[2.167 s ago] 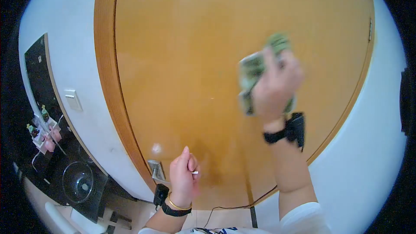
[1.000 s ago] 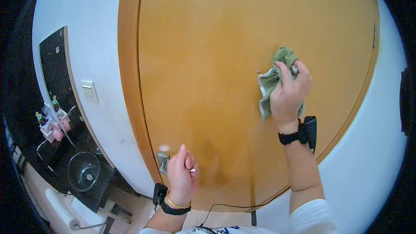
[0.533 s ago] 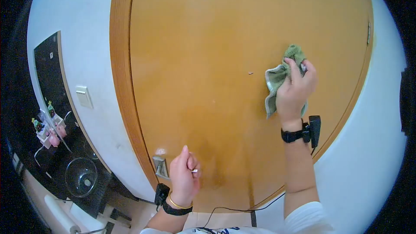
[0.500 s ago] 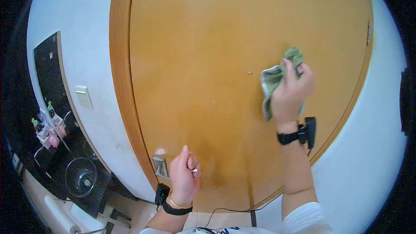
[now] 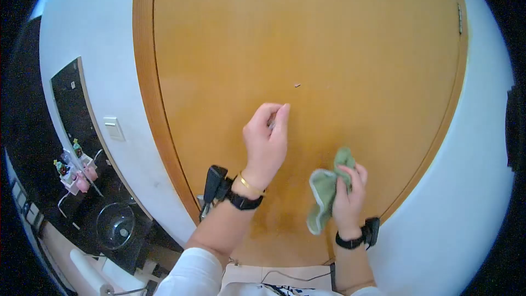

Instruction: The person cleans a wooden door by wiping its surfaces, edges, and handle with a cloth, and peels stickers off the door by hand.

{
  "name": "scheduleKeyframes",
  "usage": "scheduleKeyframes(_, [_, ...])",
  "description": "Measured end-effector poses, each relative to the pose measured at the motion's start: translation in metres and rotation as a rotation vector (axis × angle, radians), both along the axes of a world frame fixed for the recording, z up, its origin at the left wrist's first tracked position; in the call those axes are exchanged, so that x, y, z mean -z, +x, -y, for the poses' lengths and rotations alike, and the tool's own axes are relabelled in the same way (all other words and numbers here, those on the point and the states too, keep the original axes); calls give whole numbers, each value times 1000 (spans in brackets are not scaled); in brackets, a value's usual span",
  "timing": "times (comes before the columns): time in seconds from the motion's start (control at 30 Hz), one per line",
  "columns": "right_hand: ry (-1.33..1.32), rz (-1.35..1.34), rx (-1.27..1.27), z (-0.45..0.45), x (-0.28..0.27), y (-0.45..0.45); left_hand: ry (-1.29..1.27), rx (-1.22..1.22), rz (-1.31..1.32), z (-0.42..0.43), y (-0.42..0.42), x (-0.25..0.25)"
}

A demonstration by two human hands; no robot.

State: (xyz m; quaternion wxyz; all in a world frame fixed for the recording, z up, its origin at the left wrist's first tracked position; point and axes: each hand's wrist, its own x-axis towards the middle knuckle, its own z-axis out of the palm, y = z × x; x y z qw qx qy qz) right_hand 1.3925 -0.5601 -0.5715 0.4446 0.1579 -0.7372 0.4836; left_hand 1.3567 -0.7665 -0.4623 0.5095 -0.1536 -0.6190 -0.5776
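Note:
A wooden door (image 5: 230,49) fills most of the view in front of me. My left hand (image 5: 267,140) is raised before its middle, fingers pinched closed. Something small and pale shows between the fingers, too little of it to name. Just above the fingertips is a small chipped mark (image 5: 297,85) on the door. My right hand (image 5: 350,194), lower and to the right, is closed around a green cloth (image 5: 324,189) with a pale edge, which hangs loosely to the left of the fingers.
A light switch (image 5: 113,129) is on the white wall left of the door frame (image 5: 147,71). Further left are a mirror (image 5: 76,96), a glass basin (image 5: 115,226) and pink bottles (image 5: 82,182). My left wrist mostly hides the door handle. A cable (image 5: 296,278) lies on the floor.
My left hand has risen and moved right, up to the chipped mark. My right hand has come down with the cloth, away from the upper right of the door. The view has shifted slightly.

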Motion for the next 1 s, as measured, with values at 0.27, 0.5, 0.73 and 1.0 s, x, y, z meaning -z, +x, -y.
scheduleKeyframes(0.27, [-147,403,-153,-48,78,45,-288,-373,-2,-7,-14,-47])
scheduleKeyframes(0.5, [-255,463,-282,-68,98,37,-375,-442,-13,-7,-21,-50])
scheduleKeyframes(0.73, [-247,483,-352,-79,108,28,-350,-392,39,-6,-22,-46])
scheduleKeyframes(1.0, [-284,442,-461,-77,79,26,-366,-416,-8,-14,-19,-45])
